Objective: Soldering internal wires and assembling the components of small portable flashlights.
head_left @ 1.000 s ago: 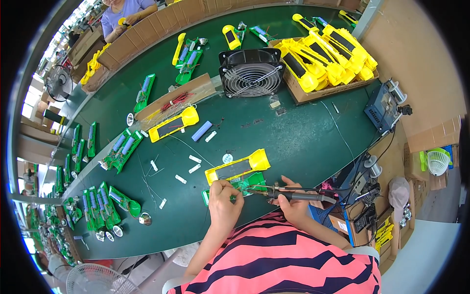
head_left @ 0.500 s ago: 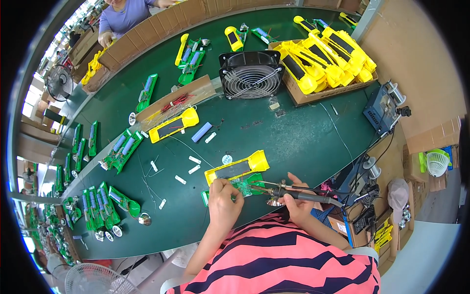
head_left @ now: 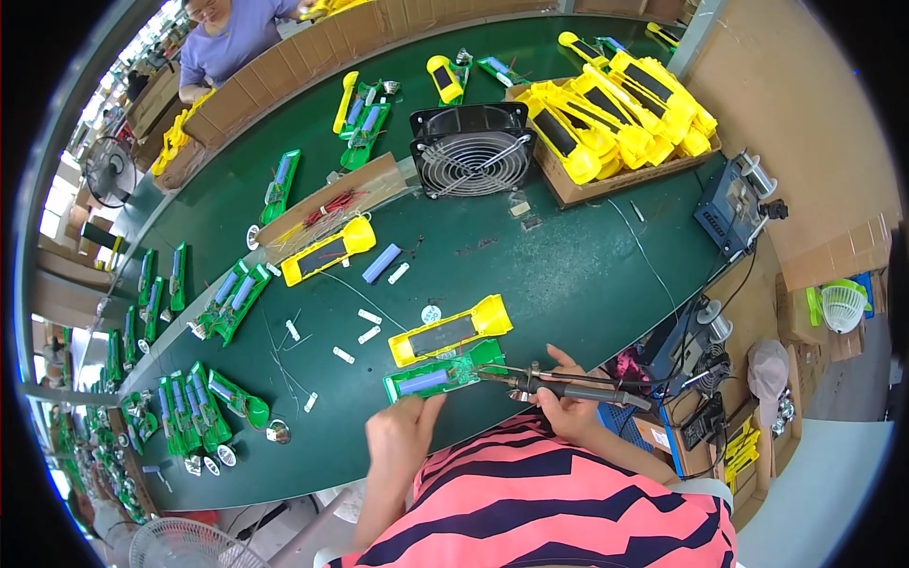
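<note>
My right hand [head_left: 565,405] is closed around a soldering iron [head_left: 592,393] with a thin metal guide along it. Its tip points left at the circuit board in a green plastic casing [head_left: 489,356]. A blue cylindrical battery [head_left: 423,382] lies in the casing's left end. My left hand [head_left: 402,435] is at the casing's lower left edge, fingers curled and thumb close to them; whatever they pinch, if anything, is too small to make out. Just beyond lies a yellow casing [head_left: 450,333] with a dark panel. A shiny reflector cup [head_left: 519,395] shows under the iron.
A black fan [head_left: 471,156] and a box of yellow casings [head_left: 568,194] stand at the back. Soldering stations [head_left: 727,210] are at right. Green assemblies [head_left: 194,402] lie at left. Small white strips [head_left: 367,335] and a loose battery [head_left: 382,263] are mid-table. A person [head_left: 222,47] sits across.
My left hand has moved down and left off the green casing, uncovering the blue battery. My right hand with the iron stays at the board, shifting slightly in the picture with the whole view.
</note>
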